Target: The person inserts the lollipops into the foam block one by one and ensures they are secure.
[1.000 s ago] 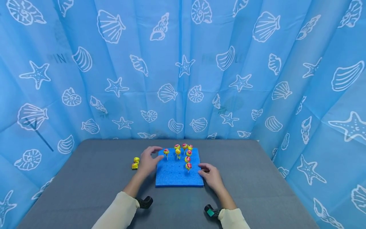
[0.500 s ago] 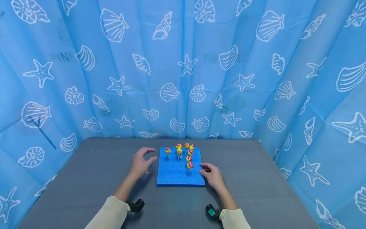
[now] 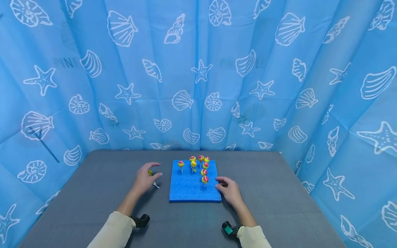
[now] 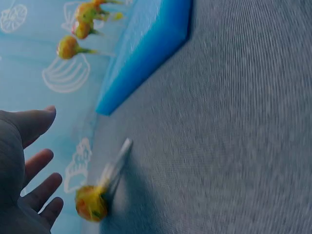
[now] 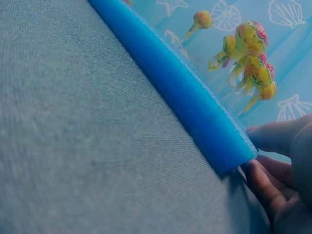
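My left hand (image 3: 144,179) is over the table left of the board, thumb and fingers spread with nothing between them. Beside it lies a yellow-wrapped lollipop (image 4: 91,204), its white stick pointing toward the board; the hand partly hides it in the head view. My right hand (image 3: 228,190) holds the right edge of a blue foam board (image 3: 186,191), thumb and fingertips on either side of that edge in the right wrist view. Several lollipops stand upright in the board, one (image 3: 181,164) at the back left and another (image 3: 205,179) nearest the right hand.
The board lies flat on a grey cloth-covered table (image 3: 266,193) and shows small holes in its top. Behind the table hangs a blue curtain (image 3: 198,86) with white shell prints. A black wrist device (image 3: 141,221) sits on the left wrist.
My left hand has moved left, away from the board's left edge, to the lollipops lying on the table. The right hand stays at the board's right edge.
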Available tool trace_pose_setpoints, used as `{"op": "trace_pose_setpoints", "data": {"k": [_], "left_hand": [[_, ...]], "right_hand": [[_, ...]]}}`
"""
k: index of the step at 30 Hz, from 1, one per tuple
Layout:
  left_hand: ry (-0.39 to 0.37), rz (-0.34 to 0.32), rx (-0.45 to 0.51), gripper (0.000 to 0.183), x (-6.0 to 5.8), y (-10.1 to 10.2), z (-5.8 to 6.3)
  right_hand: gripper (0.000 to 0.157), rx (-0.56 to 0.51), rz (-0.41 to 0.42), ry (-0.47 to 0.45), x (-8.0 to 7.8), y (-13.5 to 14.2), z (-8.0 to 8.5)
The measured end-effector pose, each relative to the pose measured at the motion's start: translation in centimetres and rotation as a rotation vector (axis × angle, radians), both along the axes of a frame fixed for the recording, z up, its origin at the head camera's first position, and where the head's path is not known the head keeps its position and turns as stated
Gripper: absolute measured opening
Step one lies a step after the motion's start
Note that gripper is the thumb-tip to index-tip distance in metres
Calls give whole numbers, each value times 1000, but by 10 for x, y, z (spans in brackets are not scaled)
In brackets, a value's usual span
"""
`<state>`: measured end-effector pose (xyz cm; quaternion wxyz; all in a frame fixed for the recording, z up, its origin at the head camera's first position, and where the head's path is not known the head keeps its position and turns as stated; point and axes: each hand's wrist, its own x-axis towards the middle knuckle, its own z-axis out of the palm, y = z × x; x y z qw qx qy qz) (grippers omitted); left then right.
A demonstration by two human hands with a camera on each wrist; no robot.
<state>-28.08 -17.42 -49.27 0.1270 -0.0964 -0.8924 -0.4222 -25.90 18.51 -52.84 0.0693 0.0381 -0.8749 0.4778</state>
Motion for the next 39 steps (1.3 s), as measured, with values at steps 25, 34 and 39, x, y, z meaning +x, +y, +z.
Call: {"op": "trace_pose_setpoints", "data": {"k": [25,34,39], "left_hand": [[-72,65,-114,38,-16,-29,-18],[-92,98,-122,38,-17,-31,-24],[-106,124,-105,38,-15,-29,-24]], "right_hand": [[24,-12,-2,14,1,-2,0],[25,-8,-1,5,2,-1,0],[24,-12,2,5,1,-1,0]]}}
